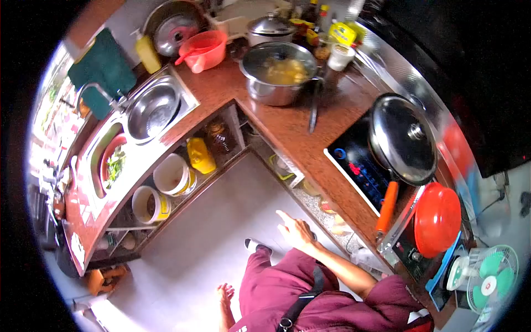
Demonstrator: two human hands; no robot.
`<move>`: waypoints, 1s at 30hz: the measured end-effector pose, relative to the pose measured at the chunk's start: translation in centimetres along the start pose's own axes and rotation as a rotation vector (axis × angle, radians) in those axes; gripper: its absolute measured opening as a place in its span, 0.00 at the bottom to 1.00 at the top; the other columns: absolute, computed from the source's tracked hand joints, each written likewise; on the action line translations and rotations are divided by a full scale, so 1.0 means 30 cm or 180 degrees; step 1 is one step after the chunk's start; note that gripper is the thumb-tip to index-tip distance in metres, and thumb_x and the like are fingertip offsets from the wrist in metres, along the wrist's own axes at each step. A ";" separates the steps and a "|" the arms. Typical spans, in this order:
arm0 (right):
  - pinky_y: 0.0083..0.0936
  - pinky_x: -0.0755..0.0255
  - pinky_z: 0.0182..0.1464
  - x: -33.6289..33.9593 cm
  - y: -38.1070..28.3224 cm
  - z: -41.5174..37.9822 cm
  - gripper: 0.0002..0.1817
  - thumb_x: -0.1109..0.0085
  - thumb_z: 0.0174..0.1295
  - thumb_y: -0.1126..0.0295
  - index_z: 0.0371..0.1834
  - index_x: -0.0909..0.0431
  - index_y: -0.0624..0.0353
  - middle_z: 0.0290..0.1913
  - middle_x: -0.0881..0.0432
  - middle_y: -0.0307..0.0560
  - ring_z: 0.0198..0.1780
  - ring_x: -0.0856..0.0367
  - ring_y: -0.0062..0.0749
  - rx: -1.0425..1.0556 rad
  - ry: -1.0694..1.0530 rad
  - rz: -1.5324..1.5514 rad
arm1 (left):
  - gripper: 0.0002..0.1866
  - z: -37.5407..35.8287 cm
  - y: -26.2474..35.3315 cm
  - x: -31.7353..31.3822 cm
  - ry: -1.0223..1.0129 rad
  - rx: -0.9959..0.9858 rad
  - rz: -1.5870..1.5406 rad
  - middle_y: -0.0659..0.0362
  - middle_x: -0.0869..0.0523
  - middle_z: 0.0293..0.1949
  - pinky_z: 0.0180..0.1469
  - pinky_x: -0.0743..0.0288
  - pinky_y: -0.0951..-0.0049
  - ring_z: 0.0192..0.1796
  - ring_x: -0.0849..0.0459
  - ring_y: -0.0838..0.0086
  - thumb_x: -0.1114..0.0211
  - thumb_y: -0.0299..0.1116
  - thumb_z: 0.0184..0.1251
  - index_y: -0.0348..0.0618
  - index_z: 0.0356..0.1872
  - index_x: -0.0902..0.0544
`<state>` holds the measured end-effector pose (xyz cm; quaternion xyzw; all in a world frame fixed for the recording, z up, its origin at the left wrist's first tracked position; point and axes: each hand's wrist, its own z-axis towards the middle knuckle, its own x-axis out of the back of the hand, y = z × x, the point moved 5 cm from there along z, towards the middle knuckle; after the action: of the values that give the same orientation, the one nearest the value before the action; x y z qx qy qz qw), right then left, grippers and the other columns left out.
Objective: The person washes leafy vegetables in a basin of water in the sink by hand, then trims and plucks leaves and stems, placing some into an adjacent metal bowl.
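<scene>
The person stands in the corner of an L-shaped counter, looking down. The right hand hangs in front of the body near the counter's edge, empty, fingers loose and the forefinger stretched out toward the shelf under the counter. It touches nothing. The left hand is low by the leg with fingers spread and slack, grasping nothing (only partly in view at the bottom of the frame).

Nearest the right hand, up on the counter, is a cooktop with a lidded pan on it; the pan's orange handle points toward the person. Just beside the handle lies a red lid. Further along the counter stands a steel pot under a glass lid, yellow food showing inside, and a dark utensil lies just in front of it. A red basin sits near the corner.

On the other arm of the counter is a sink, and beside it a bowl of greens. Under the counter are a yellow jug and two white buckets.
</scene>
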<state>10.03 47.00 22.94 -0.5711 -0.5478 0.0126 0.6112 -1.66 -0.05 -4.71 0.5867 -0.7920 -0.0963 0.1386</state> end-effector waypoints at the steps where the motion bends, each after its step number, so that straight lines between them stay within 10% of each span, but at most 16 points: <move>1: 0.39 0.30 0.31 -0.004 -0.009 0.006 0.23 0.46 0.55 0.66 0.56 0.32 0.55 0.22 0.23 0.55 0.26 0.22 0.49 0.0274 0.0084 0.0052 | 0.17 -0.032 0.007 -0.007 0.0190 -0.0151 -0.0045 0.50 0.17 0.33 0.30 0.25 0.59 0.28 0.18 0.61 0.44 0.36 0.63 0.45 0.52 0.33; 20: 0.36 0.28 0.33 -0.459 -0.611 0.686 0.11 0.44 0.54 0.71 0.40 0.22 0.60 0.26 0.20 0.56 0.29 0.20 0.47 0.0795 -0.0754 -0.0464 | 0.09 0.059 0.416 0.071 0.0658 0.0230 -0.1227 0.52 0.19 0.29 0.20 0.25 0.70 0.20 0.21 0.68 0.47 0.32 0.64 0.42 0.43 0.29; 24: 0.36 0.28 0.35 -0.513 -0.773 0.901 0.11 0.44 0.54 0.70 0.40 0.21 0.60 0.28 0.20 0.55 0.31 0.20 0.47 0.1142 -0.0969 -0.0511 | 0.07 -0.008 0.624 0.080 0.1596 0.0024 -0.1722 0.53 0.22 0.26 0.13 0.30 0.77 0.17 0.23 0.70 0.52 0.26 0.65 0.39 0.43 0.32; 30: 0.33 0.27 0.39 -0.556 -0.994 1.205 0.09 0.45 0.55 0.72 0.38 0.21 0.61 0.34 0.19 0.56 0.36 0.19 0.47 0.1743 -0.1033 -0.0204 | 0.14 -0.119 1.173 0.170 0.2680 -0.1933 -0.2503 0.55 0.22 0.35 0.18 0.30 0.81 0.22 0.25 0.78 0.48 0.28 0.65 0.39 0.50 0.32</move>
<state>-39.55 50.70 24.11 -0.3583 -0.6321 0.2312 0.6470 -33.63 5.41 10.28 0.7551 -0.3337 -0.1213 0.5512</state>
